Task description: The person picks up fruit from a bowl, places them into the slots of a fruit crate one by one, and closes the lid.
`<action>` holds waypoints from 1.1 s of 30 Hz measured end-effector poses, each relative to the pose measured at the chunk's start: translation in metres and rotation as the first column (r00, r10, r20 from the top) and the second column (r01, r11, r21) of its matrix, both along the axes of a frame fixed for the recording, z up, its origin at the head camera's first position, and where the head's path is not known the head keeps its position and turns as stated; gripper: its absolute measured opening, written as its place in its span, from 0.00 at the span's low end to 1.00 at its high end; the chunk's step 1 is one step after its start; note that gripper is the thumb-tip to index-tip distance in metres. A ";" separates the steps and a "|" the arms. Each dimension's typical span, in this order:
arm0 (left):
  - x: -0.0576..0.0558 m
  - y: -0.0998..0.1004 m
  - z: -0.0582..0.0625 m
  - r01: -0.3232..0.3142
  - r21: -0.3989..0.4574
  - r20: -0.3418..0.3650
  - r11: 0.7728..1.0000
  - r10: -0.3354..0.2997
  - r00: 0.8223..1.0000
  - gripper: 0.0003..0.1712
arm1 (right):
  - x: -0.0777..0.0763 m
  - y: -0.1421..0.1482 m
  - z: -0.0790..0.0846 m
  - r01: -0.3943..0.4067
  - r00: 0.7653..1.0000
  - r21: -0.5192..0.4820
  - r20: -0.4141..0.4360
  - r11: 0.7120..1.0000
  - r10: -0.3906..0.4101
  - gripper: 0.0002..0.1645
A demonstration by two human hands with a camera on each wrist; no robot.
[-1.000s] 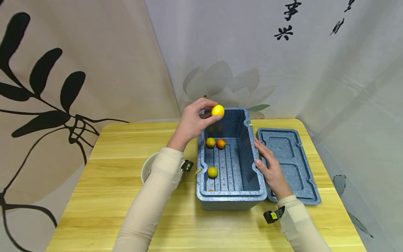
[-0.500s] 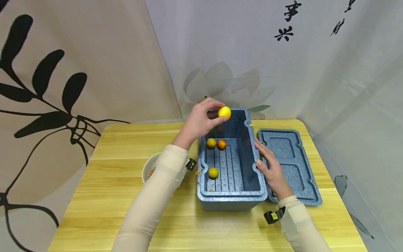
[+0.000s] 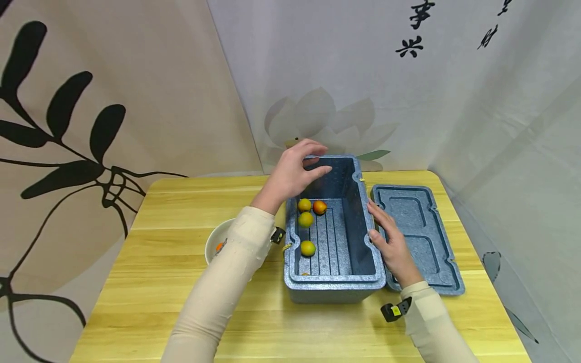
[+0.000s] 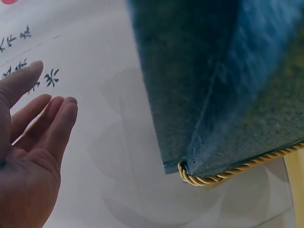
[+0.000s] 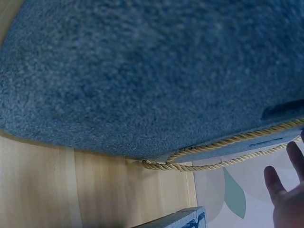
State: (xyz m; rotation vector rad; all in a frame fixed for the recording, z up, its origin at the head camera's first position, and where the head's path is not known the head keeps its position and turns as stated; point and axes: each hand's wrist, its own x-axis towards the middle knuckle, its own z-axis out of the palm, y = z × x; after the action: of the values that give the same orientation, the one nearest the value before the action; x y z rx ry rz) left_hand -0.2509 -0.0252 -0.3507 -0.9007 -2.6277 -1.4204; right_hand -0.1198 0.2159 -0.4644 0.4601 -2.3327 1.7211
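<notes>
My left hand (image 3: 297, 169) hovers over the far left part of a grey-blue foam box (image 3: 335, 279). Its fingers are loosely bent, thumb apart, with nothing between them; the left wrist view shows the same bare hand (image 4: 35, 156). Inside the box, along its left side, lie small round fruits: a yellow one (image 3: 306, 219), a greenish-yellow one (image 3: 307, 248), another yellow one (image 3: 304, 204) and a red-orange one (image 3: 320, 207). A sliver of one more shows behind the near wall. My right hand (image 3: 394, 247) rests on the box's right rim, fingers extended; the right wrist view catches only part of it.
Left of the box, a white bowl (image 3: 211, 247) with something orange inside is partly covered by my left forearm. The box's lid (image 3: 417, 239) lies on the wooden table (image 3: 172, 222) at the right. Gold rope (image 5: 228, 141) runs along the box's side. A printed curtain hangs behind.
The yellow fruit has left my left hand and now lies in the box near the others. That hand first shifted right, then its fingers let go. My right hand has stayed put.
</notes>
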 end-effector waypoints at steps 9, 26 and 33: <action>0.004 0.002 0.000 0.018 0.007 -0.012 1.000 -0.018 1.000 0.22 | -0.001 -0.001 0.000 0.008 1.000 -0.009 -0.001 1.000 -0.008 0.28; 0.011 -0.024 -0.013 -0.007 0.114 -0.032 0.994 0.011 0.999 0.17 | 0.000 -0.001 0.001 -0.005 1.000 -0.019 0.002 1.000 0.005 0.28; 0.014 -0.039 -0.023 -0.011 0.254 -0.076 0.967 0.031 0.997 0.12 | 0.000 -0.002 0.001 0.006 1.000 -0.025 0.013 1.000 -0.006 0.28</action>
State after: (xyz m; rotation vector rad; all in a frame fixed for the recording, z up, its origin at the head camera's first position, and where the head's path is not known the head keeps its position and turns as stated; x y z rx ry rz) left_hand -0.2366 -0.0646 -0.3735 -0.8763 -2.3215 -1.6306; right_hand -0.1197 0.2135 -0.4632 0.4389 -2.3159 1.7535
